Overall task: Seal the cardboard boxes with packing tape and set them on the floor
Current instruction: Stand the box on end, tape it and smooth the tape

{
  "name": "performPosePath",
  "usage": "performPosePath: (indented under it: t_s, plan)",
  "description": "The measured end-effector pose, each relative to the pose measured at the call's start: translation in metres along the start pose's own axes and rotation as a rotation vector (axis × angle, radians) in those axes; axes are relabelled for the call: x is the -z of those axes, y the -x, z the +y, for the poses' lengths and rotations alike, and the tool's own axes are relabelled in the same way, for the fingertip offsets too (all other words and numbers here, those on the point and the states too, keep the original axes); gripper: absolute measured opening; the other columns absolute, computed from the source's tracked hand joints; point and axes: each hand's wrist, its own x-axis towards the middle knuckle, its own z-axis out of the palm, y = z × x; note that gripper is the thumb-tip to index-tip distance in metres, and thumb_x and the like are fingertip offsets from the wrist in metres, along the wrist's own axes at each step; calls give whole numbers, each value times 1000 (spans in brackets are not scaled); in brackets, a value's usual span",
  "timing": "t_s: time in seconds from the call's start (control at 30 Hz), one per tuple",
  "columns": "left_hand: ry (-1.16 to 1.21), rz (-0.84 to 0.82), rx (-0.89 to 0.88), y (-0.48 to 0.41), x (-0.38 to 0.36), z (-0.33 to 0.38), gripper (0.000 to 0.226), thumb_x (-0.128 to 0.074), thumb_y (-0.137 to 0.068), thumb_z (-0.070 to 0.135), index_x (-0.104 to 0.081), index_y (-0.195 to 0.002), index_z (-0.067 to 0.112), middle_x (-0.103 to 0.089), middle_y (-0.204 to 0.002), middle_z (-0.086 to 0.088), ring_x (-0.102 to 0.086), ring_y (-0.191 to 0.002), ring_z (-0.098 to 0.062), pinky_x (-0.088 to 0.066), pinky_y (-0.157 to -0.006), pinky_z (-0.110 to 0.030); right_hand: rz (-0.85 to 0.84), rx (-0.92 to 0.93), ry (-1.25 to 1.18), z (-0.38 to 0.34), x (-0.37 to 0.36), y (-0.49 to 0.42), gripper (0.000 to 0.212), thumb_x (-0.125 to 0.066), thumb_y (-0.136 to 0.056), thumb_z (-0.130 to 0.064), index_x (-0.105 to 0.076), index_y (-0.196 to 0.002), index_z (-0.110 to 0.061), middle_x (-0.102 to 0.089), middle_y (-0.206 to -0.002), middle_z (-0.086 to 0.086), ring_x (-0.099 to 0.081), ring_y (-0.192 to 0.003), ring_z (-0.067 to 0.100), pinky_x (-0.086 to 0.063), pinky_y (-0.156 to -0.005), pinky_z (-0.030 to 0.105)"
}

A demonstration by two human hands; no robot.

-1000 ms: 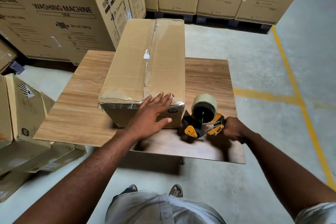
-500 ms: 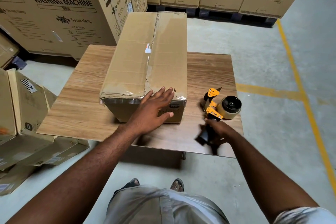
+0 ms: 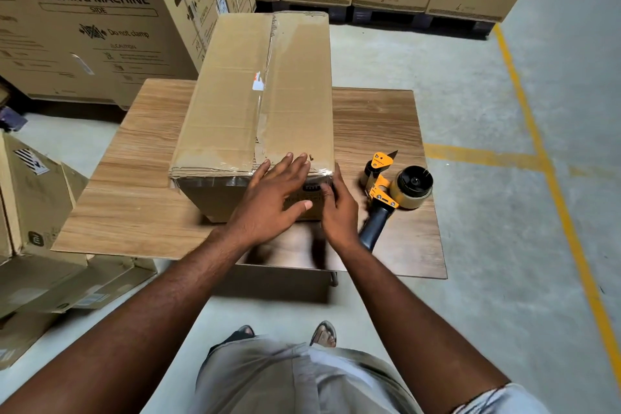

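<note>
Where the concrete floor (image 3: 453, 84) is lined by washing machine cartons (image 3: 94, 20), a wooden table (image 3: 134, 185) is seen, and the taped cardboard box (image 3: 235, 104) is placed on it. At its left, smaller boxes (image 3: 37, 198) are stacked on the floor. The tape dispenser (image 3: 383, 188) is laid just right of the box. The left hand (image 3: 268, 202) is spread flat on the near top edge, fingers straight. The right hand (image 3: 339, 212) is pressed against the near right corner, fingers loosely extended, nothing gripped.
</note>
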Motion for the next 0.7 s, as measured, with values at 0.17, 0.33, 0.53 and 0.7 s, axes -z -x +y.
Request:
performPosePath:
  t_s: [0.17, 0.33, 0.53, 0.7]
  plan:
    - [17, 24, 4, 1, 0, 1, 73, -37, -90, 59, -25, -156, 31, -17, -162, 17, -5, -151, -2, 4, -122, -35, 25, 127, 248, 0, -3, 3, 57, -46, -102, -10, -30, -155, -19, -73, -116, 6, -68, -108, 17, -47, -81, 20]
    - [123, 214, 102, -11, 4, 6, 46, -48, -97, 52, -58, -137, 33, -51, -144, 18, -41, -137, -4, -24, -117, -40, -186, 195, 329, 3, 31, -14, 69, -63, -92, -7, -34, -154, -19, -65, -131, 2, -63, -113, 4, -52, -95, 25]
    - [-128, 349, -2, -19, -2, 7, 37, -63, -94, 41, -66, -128, 29, -64, -132, 15, -55, -95, -19, -40, -89, -37, -206, 351, 210, -35, 46, -29, 38, -56, -101, -16, -58, -139, -19, -47, -149, -8, -37, -142, 3, -32, -118, 27]
    - [-249, 377, -58, -18, -9, 1, 40, -63, -94, 39, -62, -132, 25, -61, -134, 13, -52, -91, -19, -41, -86, -38, -319, 637, 559, -20, 49, -36, 42, -49, -101, -21, -52, -144, -18, -44, -154, 3, -29, -148, 23, -41, -113, 46]
